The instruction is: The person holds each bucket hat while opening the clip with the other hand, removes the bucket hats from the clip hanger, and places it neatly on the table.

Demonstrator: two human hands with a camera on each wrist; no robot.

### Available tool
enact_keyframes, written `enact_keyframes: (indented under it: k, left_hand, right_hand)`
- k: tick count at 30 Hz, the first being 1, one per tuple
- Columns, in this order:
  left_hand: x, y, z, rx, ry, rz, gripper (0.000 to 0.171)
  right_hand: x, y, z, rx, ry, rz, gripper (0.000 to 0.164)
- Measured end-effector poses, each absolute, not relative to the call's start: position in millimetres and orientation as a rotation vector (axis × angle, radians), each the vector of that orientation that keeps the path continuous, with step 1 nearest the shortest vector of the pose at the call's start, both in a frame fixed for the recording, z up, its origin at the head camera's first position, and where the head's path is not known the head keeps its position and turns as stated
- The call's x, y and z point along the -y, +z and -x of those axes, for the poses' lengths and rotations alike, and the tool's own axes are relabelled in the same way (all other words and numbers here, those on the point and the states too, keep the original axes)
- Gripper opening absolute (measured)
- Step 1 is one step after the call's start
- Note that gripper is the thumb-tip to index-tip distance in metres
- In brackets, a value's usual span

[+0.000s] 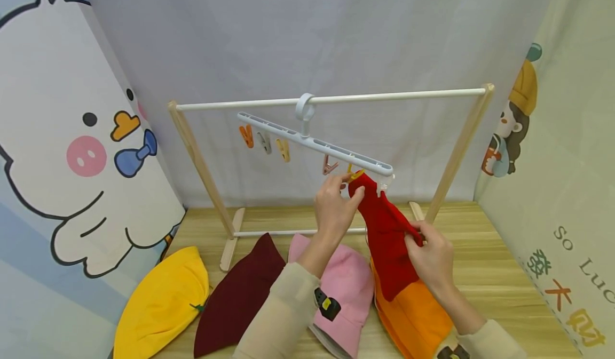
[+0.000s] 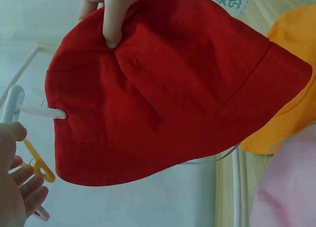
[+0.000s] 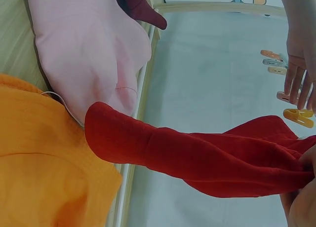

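A red bucket hat (image 1: 386,241) hangs sideways from the right end of a pale blue clip hanger (image 1: 331,150). A white clip (image 2: 42,111) bites the hat's edge, as the left wrist view shows. My right hand (image 1: 431,252) pinches the hat's fabric on its right side, thumb in front. Beside the hat's upper edge is my left hand (image 1: 332,207), fingers extended and apart, close to a yellow clip (image 2: 39,163) that hangs from the hanger. In the left wrist view the left palm (image 2: 12,187) holds nothing. The yellow clip is apart from the hat there.
The hanger hooks over a white rail (image 1: 394,97) on a wooden stand. Orange (image 1: 246,136), grey, cream and pink clips (image 1: 329,165) hang along it. Below lie yellow (image 1: 163,300), maroon (image 1: 242,300), pink (image 1: 343,273) and orange hats (image 1: 413,316) on the wooden table.
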State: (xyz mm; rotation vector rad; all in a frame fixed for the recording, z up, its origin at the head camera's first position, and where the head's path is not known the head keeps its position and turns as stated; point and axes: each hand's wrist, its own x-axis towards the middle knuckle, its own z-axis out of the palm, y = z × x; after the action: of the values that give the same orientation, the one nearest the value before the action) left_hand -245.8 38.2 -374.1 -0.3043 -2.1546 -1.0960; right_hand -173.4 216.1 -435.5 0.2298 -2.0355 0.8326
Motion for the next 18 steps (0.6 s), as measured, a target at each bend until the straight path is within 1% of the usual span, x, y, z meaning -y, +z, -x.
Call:
enact_keyframes:
  k: [6,13,18]
  left_hand:
    - [-41.0,-376.2,241.0,2.158,-1.078,0.330,0.029]
    - [-46.5,-372.2,233.8,2.225,-1.070,0.341,0.033]
    - [-50.4,-372.1,231.6,2.290,-1.083,0.347,0.037]
  right_hand:
    - [-215.7,-436.9,173.8,2.027,0.849,-0.248,0.017]
    - [-214.4,-437.2,173.6,2.015,0.825,-0.276,0.019]
    - [-214.4,-438.9,172.9,2.044,0.819,-0.285,0.015]
